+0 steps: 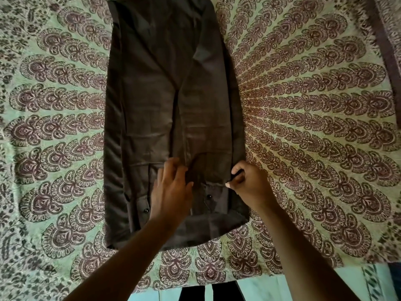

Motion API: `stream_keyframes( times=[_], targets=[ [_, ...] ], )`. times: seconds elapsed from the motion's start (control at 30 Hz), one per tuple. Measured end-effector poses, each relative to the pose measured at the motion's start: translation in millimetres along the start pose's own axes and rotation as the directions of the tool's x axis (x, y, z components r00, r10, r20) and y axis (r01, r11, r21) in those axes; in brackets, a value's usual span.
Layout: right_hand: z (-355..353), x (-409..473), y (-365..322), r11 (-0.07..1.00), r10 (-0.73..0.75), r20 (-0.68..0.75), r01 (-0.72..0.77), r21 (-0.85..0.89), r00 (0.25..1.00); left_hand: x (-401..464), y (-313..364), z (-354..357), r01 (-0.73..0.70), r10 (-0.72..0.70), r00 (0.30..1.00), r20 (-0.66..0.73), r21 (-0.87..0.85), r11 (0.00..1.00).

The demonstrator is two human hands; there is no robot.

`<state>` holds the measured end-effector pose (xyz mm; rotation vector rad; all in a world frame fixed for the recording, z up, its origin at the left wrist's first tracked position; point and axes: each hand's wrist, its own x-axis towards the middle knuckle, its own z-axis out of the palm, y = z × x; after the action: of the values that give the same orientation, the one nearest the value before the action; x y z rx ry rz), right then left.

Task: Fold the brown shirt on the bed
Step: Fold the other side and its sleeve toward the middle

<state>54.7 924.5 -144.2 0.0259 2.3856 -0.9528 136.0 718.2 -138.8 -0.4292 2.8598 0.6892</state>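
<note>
Patterned bedspread (303, 105) covering the bed, brown shirt (156, 105) lying lengthwise mid-bed with both sides folded inward, no readable label, left hand (171, 187) fingers spread on its lower middle, right hand (247, 181) pinching its right edge

- brown shirt (160, 101): far end cut off by the top edge, so the collar area is out of view
- left hand (171, 190): lies over the shirt's middle near the hem and hides the fabric beneath; palm side not visible
- right hand (247, 181): fingers curled at the shirt's right edge; fingertips tucked in, so the exact grip on the cloth is hard to read
- both forearms run out of the bottom edge; elbows not in view
- bed (314, 105): patterned cover cut off at left, right and top edges
- dark shape at bottom centre, below the bed's edge: too dim to identify
</note>
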Motion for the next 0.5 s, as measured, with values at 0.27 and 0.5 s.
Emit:
stream_keyframes(
  times=[0.27,0.5],
  targets=[
    [18,-8,-14,0.750,-0.395,-0.092,0.263,-0.607,0.914,-13,-44,19,0.076,-0.076,0.997,-0.006,0.212,0.974],
    [59,-10,-1,0.556,-0.463,0.169,0.434,-0.709,0.870,-14,-52,24,0.049,-0.056,0.998,0.031,0.196,0.979]
  ],
)
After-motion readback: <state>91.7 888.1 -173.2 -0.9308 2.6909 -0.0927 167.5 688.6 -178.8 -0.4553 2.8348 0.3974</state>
